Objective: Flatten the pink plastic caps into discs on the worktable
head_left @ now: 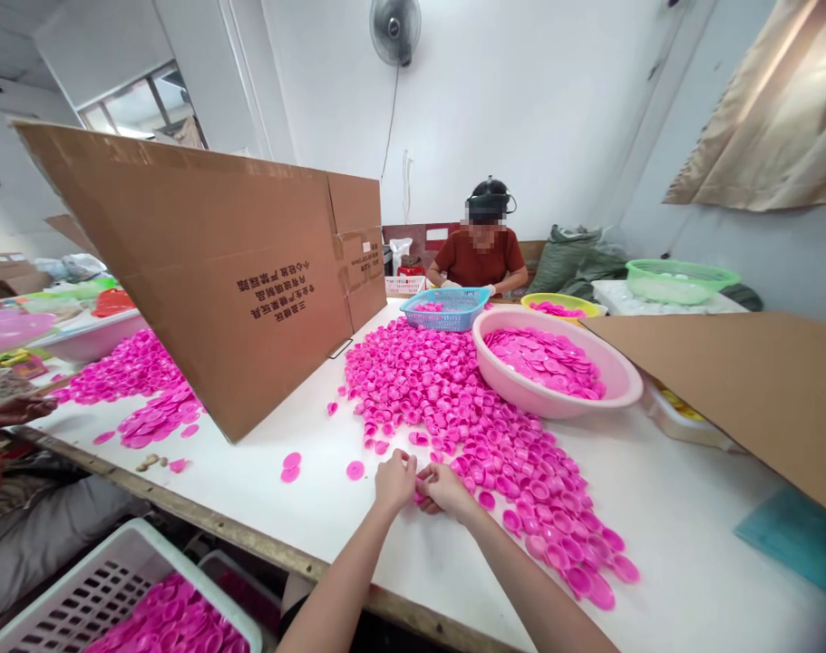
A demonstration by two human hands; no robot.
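Note:
My left hand (393, 479) and my right hand (443, 490) meet just above the white table, fingers bent and closed. Between them shows a bit of a small pink plastic piece (420, 496), mostly covered by my fingers. Right behind my hands spreads a large heap of small pink plastic cups (426, 381), running down to the right past my right forearm. A single pink disc (355, 470) lies left of my left hand, and two more overlapping discs (291, 467) lie farther left.
A pink basin (623, 390) of flat pink discs and a blue basket (453, 317) stand behind the heap. Cardboard (269, 272) rises at left; another flap (739, 372) juts in at right. A white crate (140, 535) sits below the table edge. A co-worker (481, 258) sits opposite.

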